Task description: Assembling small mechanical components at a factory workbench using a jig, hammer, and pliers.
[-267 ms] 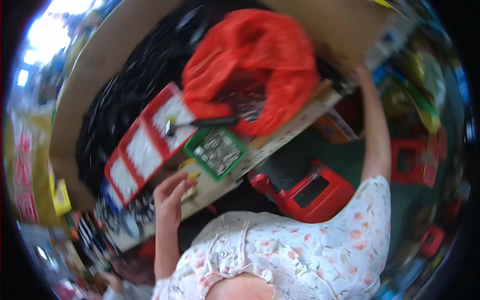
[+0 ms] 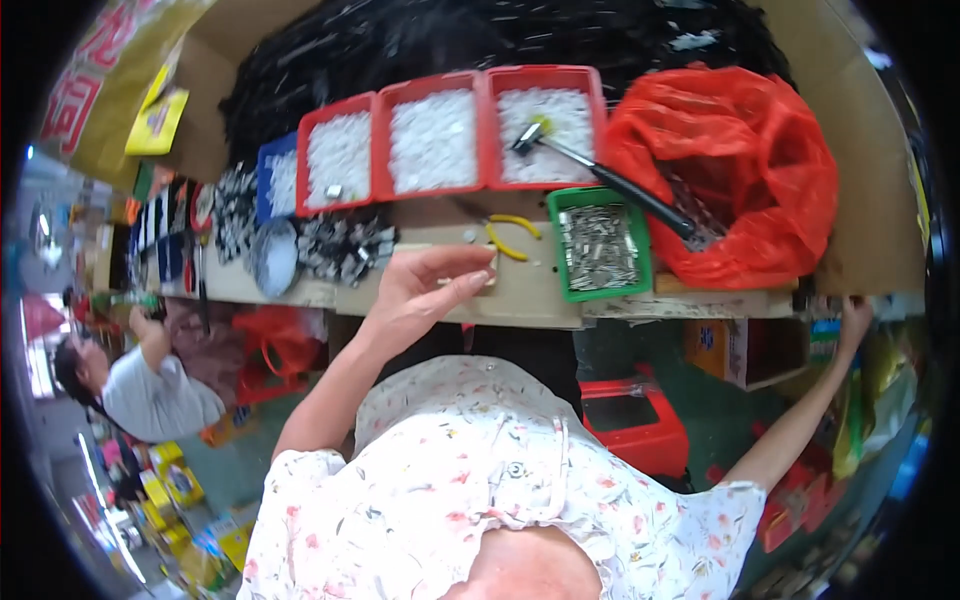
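My left hand (image 2: 425,290) hovers over the table's front edge, its fingers loosely bent, with a gap to the thumb and nothing visible between them. Just beyond it lie yellow-handled pliers (image 2: 513,238). To their right stands a green tray (image 2: 558,248) of small metal pieces. A black-handled hammer (image 2: 640,200) rests across a red tray of white pieces and an open red plastic bag (image 2: 735,130). My right arm stretches far right; my right hand (image 2: 855,318) is beside the table's right end, by the cardboard wall. Its fingers are too small to make out.
Red trays (image 2: 432,80) and a blue tray (image 2: 268,150) hold white pieces. Black strips (image 2: 500,35) are heaped behind them inside a cardboard enclosure (image 2: 870,170). A white bowl (image 2: 275,262) sits among dark clips. Below are a red stool (image 2: 640,440) and, left, another person (image 2: 160,390).
The view has swung round, so the table now runs level across it. My right arm is still stretched out to the far right, and my left hand stays near the front edge.
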